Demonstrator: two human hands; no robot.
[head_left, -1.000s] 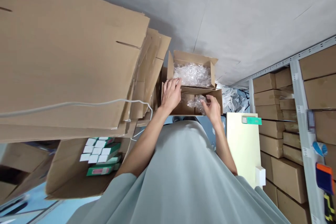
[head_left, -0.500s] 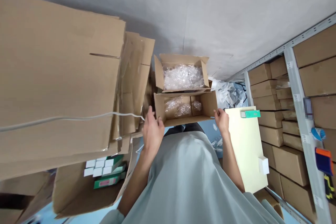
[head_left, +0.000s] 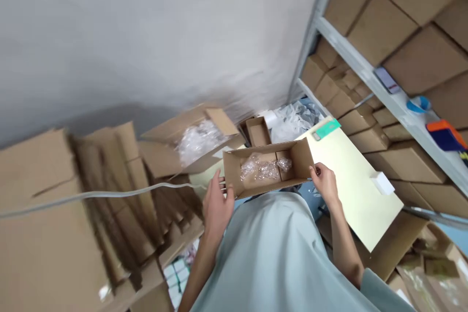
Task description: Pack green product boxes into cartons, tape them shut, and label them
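Observation:
An open cardboard box [head_left: 234, 175] is held level in front of my body, between both hands. Crumpled clear bubble wrap [head_left: 267, 170] lies on its bottom. At the box's left end, my left hand [head_left: 218, 200] has its thumb by the near corner and its fingers against the outside wall. My right hand [head_left: 326, 183] pinches the right end wall near the rim. Beyond the left hand stands a larger open carton [head_left: 157, 156] with a heap of bubble wrap [head_left: 199, 140]. A pale cable [head_left: 139, 190] runs from the left toward my left hand.
Flattened cardboard sheets [head_left: 40, 234] stand at the left. To the right is a cream tabletop [head_left: 351, 195] with a green box [head_left: 326, 129] and a small white box [head_left: 382, 183]. Shelves of cartons [head_left: 369, 24] line the right side. A small open box [head_left: 258, 131] sits behind.
The view has turned right. The held box has moved right, away from the bubble-wrap carton and toward the cream tabletop, with both hands still at its ends.

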